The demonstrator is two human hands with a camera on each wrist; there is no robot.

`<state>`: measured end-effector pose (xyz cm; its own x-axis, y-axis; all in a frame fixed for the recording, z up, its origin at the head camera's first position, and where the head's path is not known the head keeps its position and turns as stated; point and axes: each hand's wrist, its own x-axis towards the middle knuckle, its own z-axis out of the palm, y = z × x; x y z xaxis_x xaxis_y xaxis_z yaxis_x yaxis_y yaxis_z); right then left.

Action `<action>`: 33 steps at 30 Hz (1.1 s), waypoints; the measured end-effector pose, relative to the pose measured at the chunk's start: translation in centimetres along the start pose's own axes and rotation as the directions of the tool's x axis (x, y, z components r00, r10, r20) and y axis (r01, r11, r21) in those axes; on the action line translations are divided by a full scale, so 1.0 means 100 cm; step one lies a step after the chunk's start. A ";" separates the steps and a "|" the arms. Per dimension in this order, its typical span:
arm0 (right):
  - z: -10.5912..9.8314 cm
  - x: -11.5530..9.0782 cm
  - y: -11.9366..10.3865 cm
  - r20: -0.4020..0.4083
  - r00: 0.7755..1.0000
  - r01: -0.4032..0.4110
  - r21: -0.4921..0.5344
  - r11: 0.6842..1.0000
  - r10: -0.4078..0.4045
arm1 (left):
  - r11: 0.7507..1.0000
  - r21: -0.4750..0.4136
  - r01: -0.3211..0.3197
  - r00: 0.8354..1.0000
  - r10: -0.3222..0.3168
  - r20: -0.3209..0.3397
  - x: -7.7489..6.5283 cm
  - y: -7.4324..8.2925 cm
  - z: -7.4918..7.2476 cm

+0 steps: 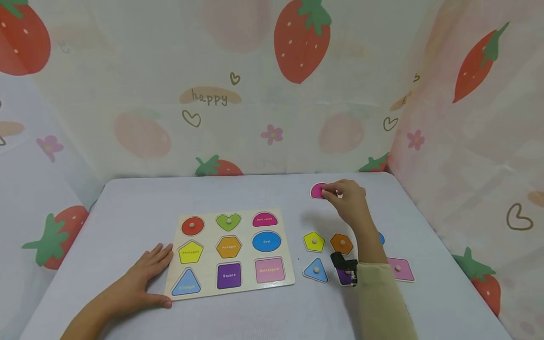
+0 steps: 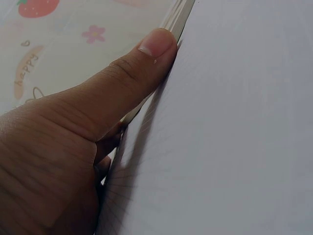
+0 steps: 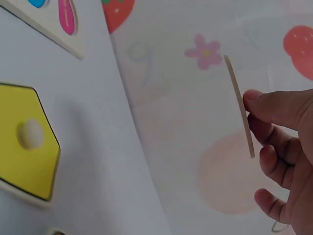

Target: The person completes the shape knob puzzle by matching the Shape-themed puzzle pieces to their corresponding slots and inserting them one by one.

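My right hand (image 1: 350, 203) pinches a magenta half-round puzzle piece (image 1: 316, 191) above the far right part of the table. In the right wrist view that piece (image 3: 237, 98) appears edge-on as a thin wooden strip at the thumb and fingertips. My left hand (image 1: 136, 283) lies at the left edge of a wooden shape board (image 1: 208, 285), fingers extended, with its thumb (image 2: 159, 44) touching the side. On the board, a red circle (image 1: 187, 227) and a green heart (image 1: 223, 223) have knobs. The magenta half-round space (image 1: 265, 219) shows printed lettering.
Right of the board lie knobbed pieces: a yellow pentagon (image 1: 309, 242), orange hexagon (image 1: 337, 242), light-blue triangle (image 1: 312, 276), purple square (image 1: 343, 279) and pink rectangle (image 1: 406, 270). A blue piece (image 1: 381, 238) is mostly hidden behind the right forearm. Strawberry-print cloth (image 1: 255, 141) surrounds the table.
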<state>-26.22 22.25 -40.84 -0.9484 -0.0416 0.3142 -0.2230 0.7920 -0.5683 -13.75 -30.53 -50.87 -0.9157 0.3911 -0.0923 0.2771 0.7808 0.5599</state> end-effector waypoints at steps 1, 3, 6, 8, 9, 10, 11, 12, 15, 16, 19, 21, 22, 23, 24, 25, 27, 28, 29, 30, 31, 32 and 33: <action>0.003 0.001 -0.003 0.011 1.000 0.002 0.003 1.000 -0.002 | 1.000 -0.002 0.000 1.000 0.000 0.000 0.000 0.000 0.000; 0.010 0.002 -0.008 0.031 0.999 0.015 0.004 1.000 -0.015 | 1.000 -0.003 0.000 1.000 0.000 -0.003 -0.001 0.001 -0.002; 0.022 0.003 -0.016 0.059 0.998 0.029 0.003 1.000 -0.030 | 1.000 0.003 -0.006 1.000 0.006 -0.007 -0.001 0.001 -0.003; 0.029 0.002 -0.021 0.074 0.997 0.038 -0.003 0.999 -0.037 | 1.000 0.006 -0.011 1.000 0.011 -0.010 -0.001 0.001 -0.004; 0.032 0.002 -0.023 0.079 0.996 0.038 -0.001 0.999 -0.037 | 1.000 0.011 -0.014 1.000 0.014 -0.013 -0.001 0.001 -0.003; 0.036 0.001 -0.026 0.082 0.996 0.037 -0.003 0.999 -0.037 | 1.000 0.012 -0.020 1.000 0.021 -0.015 -0.001 0.001 -0.003; 0.038 -0.001 -0.028 0.083 0.996 0.035 -0.002 0.999 -0.035 | 1.000 0.013 -0.028 0.999 0.028 -0.017 0.000 0.001 -0.002; 0.041 -0.002 -0.031 0.084 0.996 0.034 0.000 0.999 -0.034 | 0.999 0.015 -0.038 0.999 0.038 -0.020 0.001 0.000 -0.002; 0.050 -0.005 -0.038 0.091 0.995 0.044 0.003 0.999 -0.044 | 0.997 0.027 -0.072 0.997 0.073 -0.038 0.003 -0.001 0.001; 0.053 -0.006 -0.041 0.098 0.994 0.048 0.004 0.999 -0.048 | 0.996 0.030 -0.081 0.996 0.083 -0.039 0.004 -0.002 0.002; 0.063 -0.008 -0.050 0.126 0.990 0.057 0.014 0.998 -0.058 | 0.996 0.037 -0.083 0.996 0.084 -0.042 0.002 -0.004 0.003; 0.070 -0.009 -0.057 0.138 0.989 0.045 0.025 0.999 -0.048 | 0.997 0.032 -0.071 0.997 0.072 -0.037 0.001 -0.004 0.003; 0.073 -0.010 -0.060 0.142 0.989 0.037 0.028 0.999 -0.040 | 0.998 0.028 -0.063 0.997 0.064 -0.032 0.000 -0.005 0.002; 0.077 -0.010 -0.063 0.144 0.989 0.031 0.032 0.999 -0.035 | 0.998 0.024 -0.057 0.998 0.057 -0.030 -0.001 -0.004 0.002; 0.080 -0.010 -0.066 0.146 0.989 0.023 0.031 0.999 -0.027 | 0.998 0.022 -0.050 0.998 0.051 -0.026 -0.001 -0.004 0.002; 0.083 -0.010 -0.068 0.147 0.989 0.018 0.031 0.999 -0.022 | 0.999 0.021 -0.047 0.999 0.047 -0.025 -0.001 -0.004 0.002; 0.090 -0.010 -0.072 0.150 0.989 0.014 0.022 1.000 -0.017 | 0.999 0.019 -0.043 0.999 0.044 -0.026 -0.002 -0.004 0.002; 0.093 -0.010 -0.073 0.152 0.988 0.011 0.019 1.000 -0.014 | 0.999 0.022 -0.043 0.999 0.043 -0.025 -0.002 -0.004 0.002; 0.097 -0.010 -0.074 0.155 0.988 0.007 0.016 1.000 -0.009 | 0.999 0.022 -0.045 0.999 0.045 -0.026 -0.002 -0.004 0.002; 0.100 -0.009 -0.074 0.158 0.987 -0.003 0.019 1.000 0.000 | 0.998 0.025 -0.049 0.998 0.050 -0.027 -0.002 -0.004 0.002; 0.103 -0.009 -0.074 0.163 0.987 -0.015 0.028 0.999 0.011 | 0.998 0.025 -0.056 0.998 0.057 -0.028 -0.002 -0.004 0.002; 0.107 -0.009 -0.074 0.166 0.986 -0.033 0.036 0.999 0.027 | 0.998 0.025 -0.060 0.998 0.061 -0.029 -0.002 -0.004 0.002; 0.110 -0.009 -0.074 0.170 0.984 -0.053 0.050 0.997 0.044 | 0.998 0.025 -0.062 0.998 0.062 -0.027 -0.002 -0.004 0.003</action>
<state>-26.16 9.74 -45.28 -0.9818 -0.1096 0.1550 -0.1831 0.7619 -0.6213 -13.64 -30.79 -51.31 -0.9042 0.4256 -0.0350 0.3401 0.7673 0.5437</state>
